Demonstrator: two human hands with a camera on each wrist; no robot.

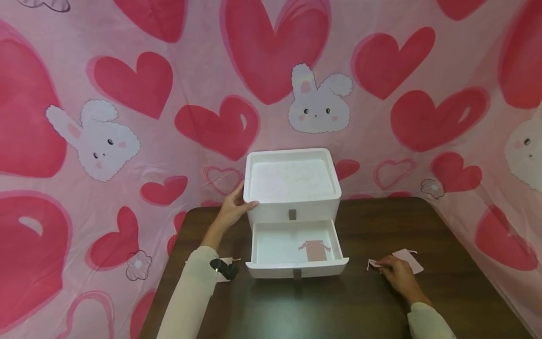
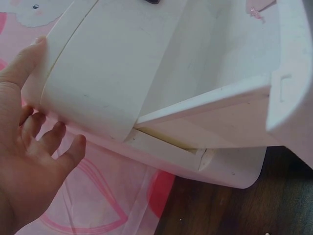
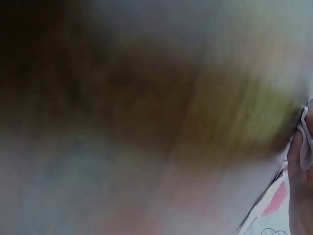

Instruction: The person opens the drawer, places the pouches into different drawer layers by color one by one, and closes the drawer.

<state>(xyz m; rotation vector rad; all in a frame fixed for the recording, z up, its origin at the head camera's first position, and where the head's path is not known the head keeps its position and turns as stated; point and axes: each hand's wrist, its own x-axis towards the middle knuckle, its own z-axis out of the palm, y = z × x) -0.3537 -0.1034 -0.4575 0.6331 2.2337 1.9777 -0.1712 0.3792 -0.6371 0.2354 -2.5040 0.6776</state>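
Observation:
A white drawer unit (image 1: 292, 211) stands at the back of the dark table, its lower drawer (image 1: 277, 240) pulled out. Inside lies a pink drawstring pouch (image 1: 315, 251). My left hand (image 1: 234, 207) holds the unit's left corner, thumb on the upper front edge and fingers along the side. In the left wrist view that hand (image 2: 36, 156) has its fingers bent against the unit's wall. To the right, my right hand (image 1: 398, 273) pinches a small pink drawstring pouch (image 1: 373, 263). A paler pouch (image 1: 408, 260) lies just behind this hand. The right wrist view is mostly blurred.
Another pale pouch (image 1: 224, 273) lies on the table (image 1: 351, 301) left of the drawer, partly hidden by the black wrist strap (image 1: 226, 269). A pink cloth (image 1: 199, 70) with hearts and rabbits hangs close behind and beside the table.

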